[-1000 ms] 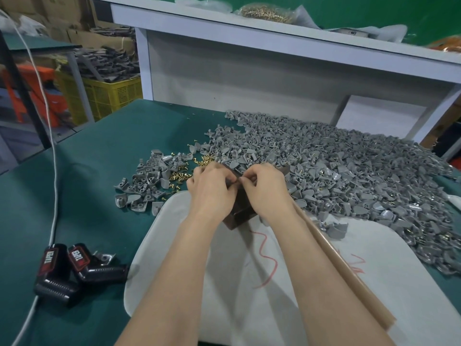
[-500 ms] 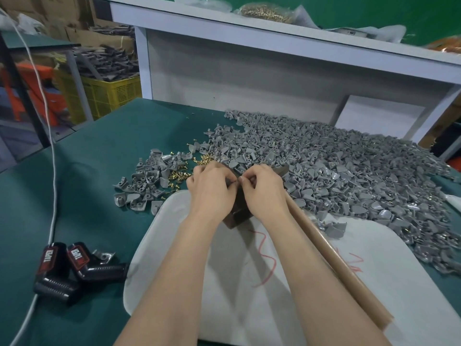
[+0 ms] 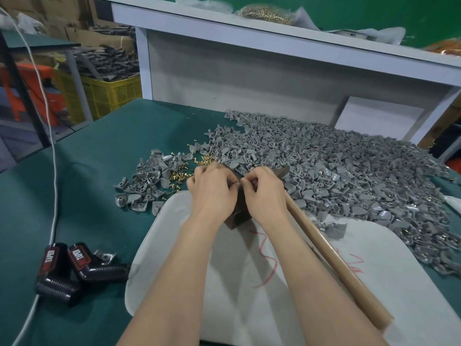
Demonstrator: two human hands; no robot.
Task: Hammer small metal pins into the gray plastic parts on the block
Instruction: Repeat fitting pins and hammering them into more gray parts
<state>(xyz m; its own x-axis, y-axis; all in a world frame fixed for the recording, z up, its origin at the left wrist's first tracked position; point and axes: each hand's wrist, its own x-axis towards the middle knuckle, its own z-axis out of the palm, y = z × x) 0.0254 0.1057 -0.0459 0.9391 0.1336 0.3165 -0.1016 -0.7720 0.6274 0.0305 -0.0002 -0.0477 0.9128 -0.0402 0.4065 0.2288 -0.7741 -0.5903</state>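
Observation:
My left hand (image 3: 212, 191) and my right hand (image 3: 264, 193) meet fingertip to fingertip over the dark block (image 3: 238, 217), which stands on the white board (image 3: 249, 283). Both pinch something small on the block's top, and the fingers hide most of it. A hammer with a brown wooden handle (image 3: 336, 263) lies along my right forearm, its dark head (image 3: 283, 171) just beyond my right hand. Loose brass pins (image 3: 180, 176) lie left of my left hand. A big heap of gray plastic parts (image 3: 336, 171) spreads behind and to the right.
A smaller cluster of gray parts (image 3: 144, 188) lies to the left on the green table (image 3: 74, 196). Two black tools (image 3: 74, 268) with a white cable (image 3: 52, 171) rest at the near left. A white shelf (image 3: 274, 46) rises behind the heap.
Both hands stay over the block with only slight finger movement. The hammer handle has shifted a little along my right forearm.

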